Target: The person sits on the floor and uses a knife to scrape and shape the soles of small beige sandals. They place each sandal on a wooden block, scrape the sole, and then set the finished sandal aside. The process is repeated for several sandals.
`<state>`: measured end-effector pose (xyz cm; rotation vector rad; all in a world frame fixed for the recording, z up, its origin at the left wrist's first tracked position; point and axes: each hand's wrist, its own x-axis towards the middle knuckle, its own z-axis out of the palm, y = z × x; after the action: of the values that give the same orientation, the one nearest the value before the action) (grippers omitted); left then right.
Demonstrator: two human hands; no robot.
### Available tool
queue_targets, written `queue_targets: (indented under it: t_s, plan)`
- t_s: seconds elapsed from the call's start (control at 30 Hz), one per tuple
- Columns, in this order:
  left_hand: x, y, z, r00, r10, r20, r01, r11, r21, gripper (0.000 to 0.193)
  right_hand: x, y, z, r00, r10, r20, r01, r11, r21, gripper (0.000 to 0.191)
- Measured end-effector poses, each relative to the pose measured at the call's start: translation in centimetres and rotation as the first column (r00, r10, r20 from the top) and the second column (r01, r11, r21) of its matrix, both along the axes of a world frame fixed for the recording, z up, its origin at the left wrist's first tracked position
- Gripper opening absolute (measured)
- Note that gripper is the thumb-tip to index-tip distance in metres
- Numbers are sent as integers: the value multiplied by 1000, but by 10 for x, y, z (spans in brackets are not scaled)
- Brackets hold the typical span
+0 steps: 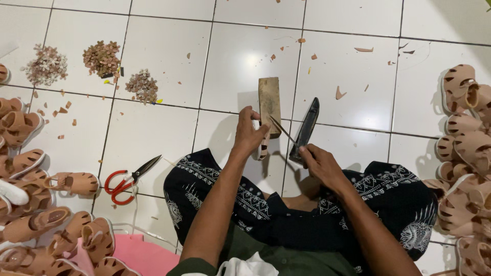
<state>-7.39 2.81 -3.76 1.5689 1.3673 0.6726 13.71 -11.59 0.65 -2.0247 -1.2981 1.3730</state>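
A: What's in hand here?

B: By the look of it, a trimming or piercing step. The left hand (249,134) is closed round a small tan sandal (263,147), pressing it against the near end of a wooden block (269,105) that lies on the tiled floor (153,128). The right hand (319,162) is closed on a dark-handled tool (305,130), and a thin pale stick or blade (282,130) runs from it toward the sandal.

A: Is the tip touching the sandal?

B: I can't tell; it ends just beside the left fingers.

A: What does the next move ask for?

B: My guess: a steady sandal on the block and fine aim with the tip, clear of the fingers.

A: Materials?

B: The block is rough, worn wood, rectangular. The sandals look like soft matte tan leather with cut-out slots and pale soles. They lie heaped at the left (30,204) and at the right (465,153). Three small piles of flower-shaped trims (102,57) sit well beyond, with leather scraps (339,93) scattered about. Red-handled scissors (129,179) lie near the left knee.
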Motion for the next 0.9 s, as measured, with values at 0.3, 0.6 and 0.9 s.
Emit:
queue_targets:
  t_s: [0.3, 0.6, 0.9]
  plan:
    - [1, -1, 10, 1000, 30, -7, -30, 998, -59, 76, -3, 7, 8, 991, 53, 122, -51, 999, -15, 55]
    - [2, 1, 17, 1000, -10, -16, 7, 989, -146, 85, -5, 7, 11, 993, 40, 111, -45, 998, 39, 55]
    - [1, -4, 18, 1000, 13, 8, -12, 993, -120, 66, -17, 5, 26, 885, 96, 456, -123, 992, 29, 53]
